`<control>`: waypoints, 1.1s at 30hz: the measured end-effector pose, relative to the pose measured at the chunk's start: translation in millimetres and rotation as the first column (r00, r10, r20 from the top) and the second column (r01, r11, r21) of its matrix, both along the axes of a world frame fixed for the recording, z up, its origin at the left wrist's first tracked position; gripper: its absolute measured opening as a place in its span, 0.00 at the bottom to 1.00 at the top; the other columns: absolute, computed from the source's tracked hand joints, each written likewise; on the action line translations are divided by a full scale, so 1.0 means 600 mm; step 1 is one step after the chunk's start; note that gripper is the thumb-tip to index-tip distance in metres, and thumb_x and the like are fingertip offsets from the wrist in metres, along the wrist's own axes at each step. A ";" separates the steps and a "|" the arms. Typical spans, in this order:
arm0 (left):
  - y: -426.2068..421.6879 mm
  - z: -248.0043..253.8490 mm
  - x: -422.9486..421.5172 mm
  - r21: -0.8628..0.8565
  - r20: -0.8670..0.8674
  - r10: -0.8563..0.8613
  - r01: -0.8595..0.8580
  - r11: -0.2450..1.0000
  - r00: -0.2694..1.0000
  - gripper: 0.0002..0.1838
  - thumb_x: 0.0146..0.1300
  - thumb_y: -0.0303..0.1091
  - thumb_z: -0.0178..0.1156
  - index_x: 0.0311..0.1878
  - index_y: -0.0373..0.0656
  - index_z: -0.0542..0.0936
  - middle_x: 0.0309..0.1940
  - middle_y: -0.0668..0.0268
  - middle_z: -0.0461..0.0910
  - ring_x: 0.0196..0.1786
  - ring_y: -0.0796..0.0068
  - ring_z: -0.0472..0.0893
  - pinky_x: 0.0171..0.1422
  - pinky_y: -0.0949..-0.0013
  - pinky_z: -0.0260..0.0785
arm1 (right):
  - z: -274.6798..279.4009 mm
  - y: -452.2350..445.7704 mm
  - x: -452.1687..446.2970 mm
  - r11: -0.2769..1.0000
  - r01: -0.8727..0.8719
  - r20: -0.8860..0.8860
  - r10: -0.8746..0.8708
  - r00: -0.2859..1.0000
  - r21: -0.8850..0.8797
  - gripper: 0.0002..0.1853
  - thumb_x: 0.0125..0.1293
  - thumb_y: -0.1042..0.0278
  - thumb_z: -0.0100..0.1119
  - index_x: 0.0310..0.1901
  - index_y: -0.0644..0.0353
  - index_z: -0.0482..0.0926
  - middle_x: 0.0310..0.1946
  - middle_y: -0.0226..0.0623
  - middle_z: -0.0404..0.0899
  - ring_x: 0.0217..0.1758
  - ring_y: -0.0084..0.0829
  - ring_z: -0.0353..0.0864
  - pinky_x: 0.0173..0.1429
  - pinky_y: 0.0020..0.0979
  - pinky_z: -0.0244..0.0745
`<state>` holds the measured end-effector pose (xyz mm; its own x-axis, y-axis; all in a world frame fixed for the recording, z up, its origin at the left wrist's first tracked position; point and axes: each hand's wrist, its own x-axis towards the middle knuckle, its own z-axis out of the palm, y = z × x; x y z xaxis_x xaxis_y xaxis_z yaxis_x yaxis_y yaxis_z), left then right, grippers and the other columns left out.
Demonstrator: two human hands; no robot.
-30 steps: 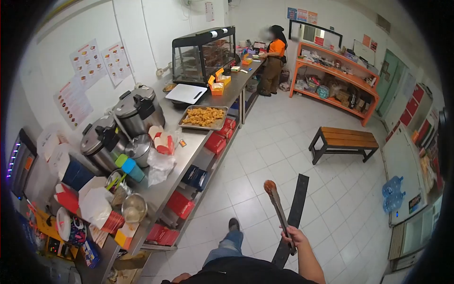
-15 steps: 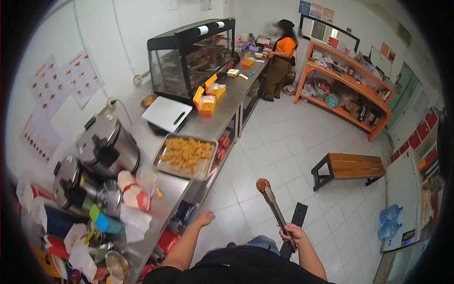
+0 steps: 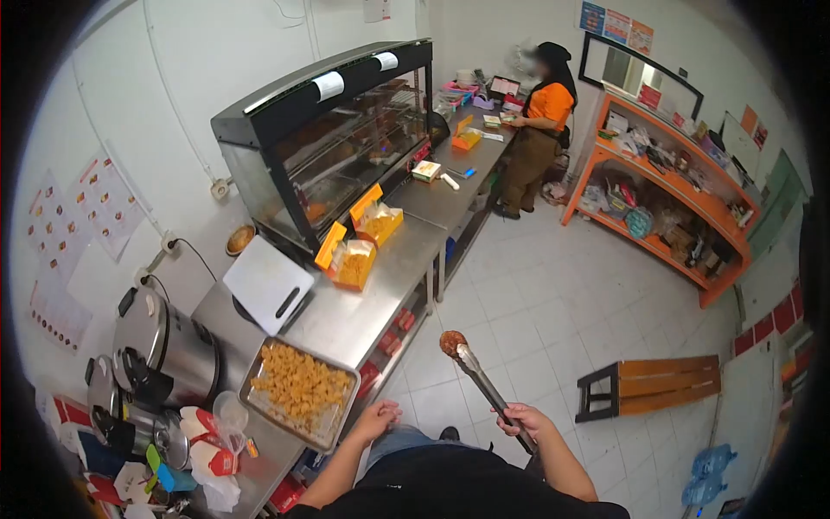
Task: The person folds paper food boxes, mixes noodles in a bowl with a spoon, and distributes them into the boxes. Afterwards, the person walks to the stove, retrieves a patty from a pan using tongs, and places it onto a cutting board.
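My right hand [image 3: 527,424] is closed round the handle of metal tongs [image 3: 486,389]. Their tips pinch a browned, fried-looking piece of food [image 3: 451,342] above the floor. My left hand [image 3: 378,419] is free, fingers loosely bent, near the corner of a metal tray [image 3: 355,378]. Small golden fried pieces [image 3: 298,389] fill much of that tray, which rests on the steel counter. Farther along stand two open orange boxes with food inside, the nearer box [image 3: 353,270] and the farther box [image 3: 383,227].
A glass display warmer [image 3: 346,138] and a white cutting board [image 3: 268,284] are on the counter. Steel cookers [image 3: 169,355] stand at left. A co-worker in orange [image 3: 545,112] stands at the far end. A wooden bench [image 3: 666,387] and orange shelves [image 3: 666,190] are to the right.
My view has moved forward along the counter, so the warmer and boxes look nearer. My left hand has come closer to the tray. The tongs still hold the food piece.
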<state>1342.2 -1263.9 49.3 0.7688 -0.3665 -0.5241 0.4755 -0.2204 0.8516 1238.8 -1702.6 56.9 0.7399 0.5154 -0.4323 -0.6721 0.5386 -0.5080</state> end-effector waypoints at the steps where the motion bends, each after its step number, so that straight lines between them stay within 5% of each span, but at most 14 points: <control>1: -0.010 -0.005 0.021 -0.001 0.004 0.047 -0.047 0.999 0.999 0.13 0.74 0.31 0.57 0.59 0.42 0.77 0.49 0.63 0.87 0.47 0.74 0.85 0.47 0.68 0.75 | 0.018 -0.012 0.053 0.999 -0.023 -0.003 0.023 1.000 -0.033 0.22 0.76 0.62 0.59 0.65 0.63 0.74 0.36 0.39 0.83 0.19 0.18 0.69 0.24 0.22 0.65; 6: -0.064 -0.020 0.139 -0.031 -0.056 0.330 -0.332 0.943 0.942 0.12 0.72 0.28 0.58 0.57 0.43 0.77 0.48 0.63 0.87 0.44 0.76 0.85 0.43 0.70 0.75 | 0.011 -0.068 0.298 0.974 -0.168 0.016 0.172 0.985 -0.153 0.20 0.77 0.64 0.57 0.65 0.63 0.74 0.35 0.39 0.84 0.19 0.19 0.70 0.24 0.22 0.66; 11: -0.112 -0.064 0.327 -0.047 -0.058 0.306 -0.309 0.950 0.950 0.10 0.72 0.29 0.60 0.55 0.42 0.78 0.44 0.63 0.87 0.42 0.76 0.85 0.45 0.70 0.76 | 0.017 -0.093 0.502 0.960 -0.221 0.029 0.229 0.973 -0.171 0.20 0.76 0.63 0.58 0.64 0.64 0.76 0.34 0.37 0.84 0.21 0.19 0.72 0.24 0.21 0.66; 15: -0.161 -0.094 0.502 -0.072 0.140 0.120 -0.111 0.991 0.983 0.11 0.71 0.33 0.65 0.52 0.39 0.80 0.37 0.63 0.84 0.40 0.76 0.84 0.47 0.70 0.78 | 0.048 -0.119 0.645 0.954 -0.247 -0.011 0.249 0.968 -0.169 0.20 0.76 0.64 0.59 0.64 0.64 0.76 0.34 0.37 0.84 0.20 0.18 0.71 0.24 0.21 0.66; 18: -0.204 -0.059 0.629 0.068 0.143 -0.042 0.033 0.997 0.989 0.15 0.70 0.36 0.66 0.54 0.38 0.80 0.39 0.62 0.85 0.41 0.74 0.84 0.49 0.70 0.78 | 0.071 -0.151 0.755 0.942 -0.290 -0.012 0.292 0.956 -0.168 0.21 0.76 0.64 0.59 0.65 0.64 0.75 0.34 0.38 0.84 0.19 0.18 0.71 0.25 0.20 0.66; 19: -0.218 -0.038 0.669 0.267 0.280 -0.185 0.109 0.958 0.942 0.18 0.68 0.39 0.67 0.55 0.38 0.80 0.42 0.59 0.87 0.44 0.70 0.86 0.52 0.67 0.78 | 0.080 -0.161 0.788 0.940 -0.295 -0.012 0.298 0.955 -0.173 0.21 0.76 0.65 0.59 0.65 0.65 0.75 0.34 0.38 0.84 0.19 0.18 0.71 0.25 0.20 0.66; 22: -0.244 0.003 0.757 0.395 0.351 -0.315 0.166 0.904 0.882 0.20 0.67 0.41 0.68 0.55 0.38 0.80 0.45 0.57 0.88 0.48 0.66 0.87 0.56 0.65 0.78 | 0.074 -0.188 0.860 0.946 -0.283 0.009 0.288 0.958 -0.156 0.21 0.75 0.64 0.60 0.64 0.66 0.75 0.35 0.38 0.84 0.20 0.19 0.71 0.25 0.21 0.67; 28: -0.286 -0.020 0.864 0.380 0.390 -0.259 0.102 0.919 0.884 0.20 0.67 0.42 0.68 0.55 0.40 0.81 0.44 0.54 0.87 0.49 0.59 0.87 0.55 0.60 0.79 | 0.055 -0.243 1.010 0.931 -0.327 0.010 0.333 0.943 -0.164 0.23 0.74 0.61 0.61 0.63 0.68 0.76 0.35 0.38 0.84 0.23 0.21 0.73 0.28 0.23 0.68; 33: -0.342 0.015 0.885 -0.030 0.328 0.307 -0.314 0.949 0.893 0.11 0.71 0.33 0.66 0.53 0.40 0.82 0.41 0.65 0.87 0.46 0.76 0.85 0.53 0.70 0.76 | 0.002 -0.298 1.160 0.843 -0.530 -0.012 0.531 0.847 -0.094 0.24 0.73 0.61 0.63 0.64 0.67 0.76 0.35 0.39 0.84 0.24 0.23 0.73 0.30 0.24 0.68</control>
